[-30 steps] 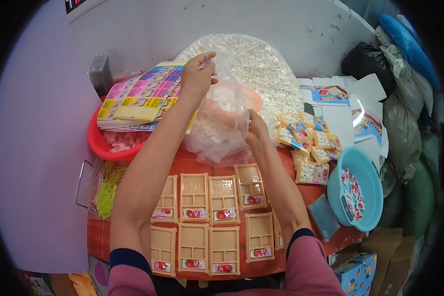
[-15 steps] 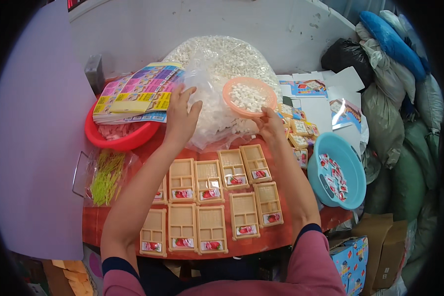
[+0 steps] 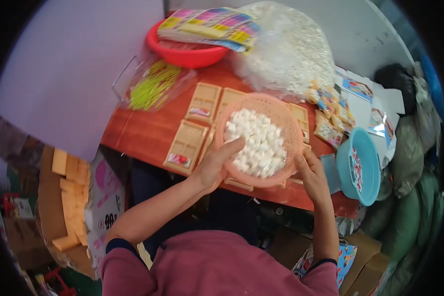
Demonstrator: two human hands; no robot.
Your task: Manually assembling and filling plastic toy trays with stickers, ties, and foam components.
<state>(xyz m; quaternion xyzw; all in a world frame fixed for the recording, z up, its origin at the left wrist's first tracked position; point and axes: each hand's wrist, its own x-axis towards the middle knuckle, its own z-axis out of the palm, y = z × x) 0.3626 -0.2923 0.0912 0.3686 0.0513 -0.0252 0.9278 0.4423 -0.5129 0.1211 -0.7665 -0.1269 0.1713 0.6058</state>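
Observation:
Between my hands is a peach plastic basket (image 3: pixel 294 121), its perforated wall holding a heap of small white pieces (image 3: pixel 261 143). My left hand (image 3: pixel 213 166) grips its left rim, the thumb lying over the inside. At the lower right rim, my right hand (image 3: pixel 312 176) closes on it with thumb and fingers. The basket hangs over rows of light tan compartment trays (image 3: pixel 186 143) and hides most of them. A small packet with a red picture (image 3: pixel 178 159) lies in the lower compartment of one tray that shows at the left.
A red basin (image 3: pixel 187 56) with printed card sheets (image 3: pixel 207 27) stands at the back left, beside yellow-green strips (image 3: pixel 155 86). Behind is a big clear bag of white pieces (image 3: pixel 296 49). Filled packs (image 3: pixel 330 128) and a blue basin (image 3: pixel 369 172) are at right; a carton of orange blocks (image 3: pixel 74 197), lower left.
The basket has come from above the big bag toward me, over the trays. My left hand, open and empty before, now grips its rim too. The whole view has turned and shifted.

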